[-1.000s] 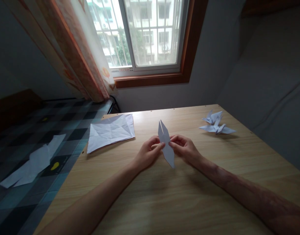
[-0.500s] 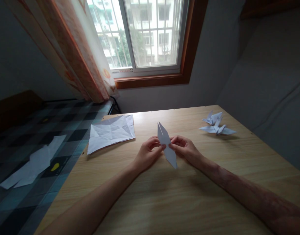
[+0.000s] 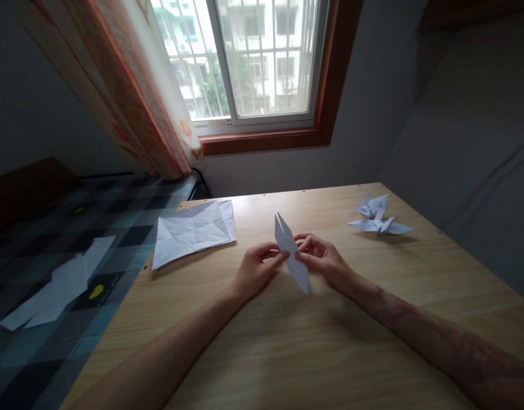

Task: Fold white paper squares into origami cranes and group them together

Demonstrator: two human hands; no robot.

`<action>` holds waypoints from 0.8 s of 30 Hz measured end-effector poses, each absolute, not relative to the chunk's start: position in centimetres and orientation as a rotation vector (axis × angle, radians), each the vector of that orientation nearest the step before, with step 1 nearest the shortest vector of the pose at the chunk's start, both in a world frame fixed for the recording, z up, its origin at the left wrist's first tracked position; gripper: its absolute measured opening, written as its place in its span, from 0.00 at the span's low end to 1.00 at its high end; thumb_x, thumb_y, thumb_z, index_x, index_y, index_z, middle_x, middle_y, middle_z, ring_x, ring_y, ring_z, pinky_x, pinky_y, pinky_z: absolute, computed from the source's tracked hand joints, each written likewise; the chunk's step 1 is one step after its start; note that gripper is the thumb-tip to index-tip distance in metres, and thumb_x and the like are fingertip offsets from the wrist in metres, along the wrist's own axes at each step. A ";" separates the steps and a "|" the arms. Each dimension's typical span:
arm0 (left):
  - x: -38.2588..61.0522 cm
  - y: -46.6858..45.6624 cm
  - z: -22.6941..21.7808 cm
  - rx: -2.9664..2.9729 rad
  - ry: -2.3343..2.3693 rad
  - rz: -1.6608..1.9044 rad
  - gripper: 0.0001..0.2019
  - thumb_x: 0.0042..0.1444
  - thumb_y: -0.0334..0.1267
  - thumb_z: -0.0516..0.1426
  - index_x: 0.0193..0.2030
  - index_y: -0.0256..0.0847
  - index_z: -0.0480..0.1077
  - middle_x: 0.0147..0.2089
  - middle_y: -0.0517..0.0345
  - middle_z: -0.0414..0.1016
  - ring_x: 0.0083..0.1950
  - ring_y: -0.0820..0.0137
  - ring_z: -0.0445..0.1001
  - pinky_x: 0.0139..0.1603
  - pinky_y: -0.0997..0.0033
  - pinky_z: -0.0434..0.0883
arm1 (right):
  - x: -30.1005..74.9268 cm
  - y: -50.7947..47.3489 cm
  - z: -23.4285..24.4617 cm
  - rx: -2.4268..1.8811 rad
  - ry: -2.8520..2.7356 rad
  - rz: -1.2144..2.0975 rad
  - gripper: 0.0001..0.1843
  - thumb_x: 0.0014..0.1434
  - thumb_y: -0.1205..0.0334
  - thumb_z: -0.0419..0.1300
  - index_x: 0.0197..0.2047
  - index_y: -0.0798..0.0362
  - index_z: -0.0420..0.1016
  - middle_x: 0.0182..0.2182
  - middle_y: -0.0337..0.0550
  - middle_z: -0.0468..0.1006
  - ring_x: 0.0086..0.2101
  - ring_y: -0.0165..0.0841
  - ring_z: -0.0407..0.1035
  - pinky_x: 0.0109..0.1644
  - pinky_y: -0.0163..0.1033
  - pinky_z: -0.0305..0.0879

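Note:
A narrow folded white paper piece (image 3: pixel 291 253), pointed at both ends with a split top, is held upright just above the wooden table (image 3: pixel 330 341). My left hand (image 3: pixel 256 270) pinches its left edge near the middle. My right hand (image 3: pixel 322 259) pinches its right edge, fingers curled round it. Both hands sit close together over the middle of the table.
A creased unfolded white sheet (image 3: pixel 193 230) lies at the table's left. Finished paper cranes (image 3: pixel 378 216) sit at the far right. A checked bed cover (image 3: pixel 52 273) with white paper scraps (image 3: pixel 59 287) lies left of the table. A curtain (image 3: pixel 134 85) and a window (image 3: pixel 249 57) are behind.
The folded paper has tilted slightly, its lower tip swinging right. My right fingers have shifted a little up its edge. Both hands stay almost in place.

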State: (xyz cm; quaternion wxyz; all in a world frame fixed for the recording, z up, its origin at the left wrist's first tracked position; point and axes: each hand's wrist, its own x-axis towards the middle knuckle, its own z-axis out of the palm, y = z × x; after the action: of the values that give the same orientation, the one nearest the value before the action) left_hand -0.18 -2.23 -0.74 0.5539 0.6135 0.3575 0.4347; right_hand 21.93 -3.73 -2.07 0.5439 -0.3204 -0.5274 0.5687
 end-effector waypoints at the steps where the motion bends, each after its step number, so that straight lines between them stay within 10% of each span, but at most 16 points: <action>1: -0.2 -2.2 -0.7 1.448 0.842 1.022 0.18 0.61 0.50 0.73 0.48 0.37 0.85 0.48 0.47 0.89 0.49 0.57 0.87 0.54 0.62 0.81 | 22.0 -3.7 -2.1 -0.762 -1.254 1.351 0.18 0.57 0.49 0.81 0.34 0.51 0.81 0.55 0.48 0.79 0.51 0.41 0.77 0.57 0.46 0.75; 24: -0.4 -2.3 -0.4 1.505 0.789 0.882 0.20 0.63 0.54 0.71 0.48 0.37 0.81 0.35 0.55 0.81 0.33 0.71 0.75 0.33 0.74 0.65 | 22.0 -4.0 -1.5 -0.674 -1.204 1.470 0.17 0.55 0.53 0.81 0.33 0.50 0.79 0.48 0.44 0.81 0.47 0.39 0.76 0.51 0.42 0.73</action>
State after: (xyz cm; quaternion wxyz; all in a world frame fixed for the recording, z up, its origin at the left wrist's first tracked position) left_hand -0.40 -2.27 -0.38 0.5758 0.6426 0.3371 0.3767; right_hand 22.03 -3.98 -1.45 0.5337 -0.2828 -0.5050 0.6166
